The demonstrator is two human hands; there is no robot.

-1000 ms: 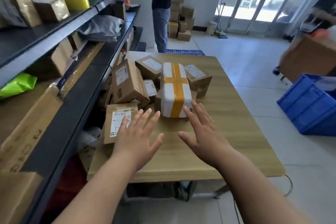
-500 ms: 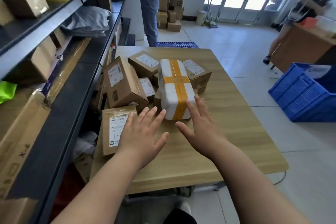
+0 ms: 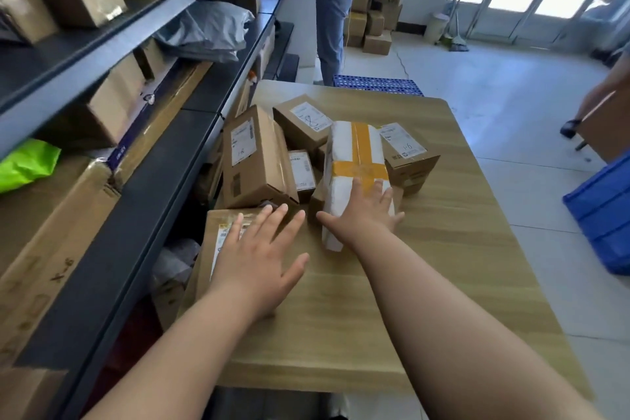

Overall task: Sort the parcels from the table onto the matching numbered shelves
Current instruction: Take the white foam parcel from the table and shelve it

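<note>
Left hand (image 3: 255, 259): fingers spread, over the flat labelled parcel (image 3: 218, 239) at the counter's (image 3: 443, 249) near-left edge; contact cannot be determined. Right hand (image 3: 364, 211): fingers spread, laid on the white parcel (image 3: 354, 160) crossed with yellow tape.

Status: no parcel lifted. Several remain on the counter, so sorting is judged largely outstanding. The shelves (image 3: 136, 181) hold other parcels.

Handwriting on the right box (image 3: 409, 160) appears to read "9-1". Printed labels are illegible.

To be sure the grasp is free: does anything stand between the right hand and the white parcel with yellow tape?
Nothing visible does. The right hand lies, fingers straight, on the near part of the white parcel. The brown boxes stand beside and behind it, not between.
</note>
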